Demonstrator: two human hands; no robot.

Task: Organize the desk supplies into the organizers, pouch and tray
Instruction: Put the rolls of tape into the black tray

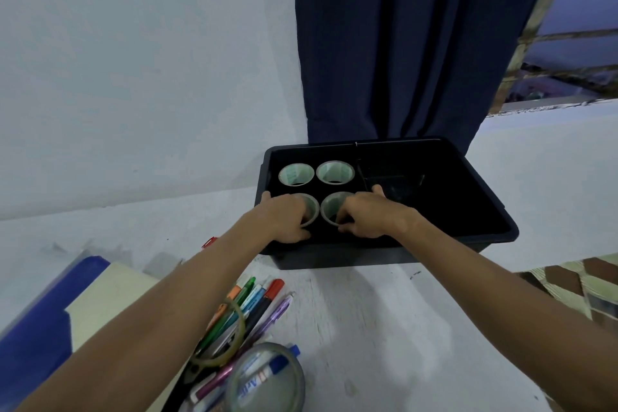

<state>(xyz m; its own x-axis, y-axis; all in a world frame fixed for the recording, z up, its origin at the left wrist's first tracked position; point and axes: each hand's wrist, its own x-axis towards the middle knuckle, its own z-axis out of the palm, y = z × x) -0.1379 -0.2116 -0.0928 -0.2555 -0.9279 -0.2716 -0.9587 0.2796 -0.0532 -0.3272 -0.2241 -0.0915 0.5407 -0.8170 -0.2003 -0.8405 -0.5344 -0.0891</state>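
A black tray (481, 211) is seen on a white counter (384, 328), with four pale green tape rolls (335, 172) inside. A dark navy curtain (401, 43) is hung against a white wall (133, 60). Orange, green, blue, red and purple pens (257, 304) are shown beside a blue folder (36, 328).

Bare forearms (187, 304); no sleeves

A pale white wall (133, 77) rises behind; a dark blue curtain (394, 43) hangs beside a barred window (568, 53) at right
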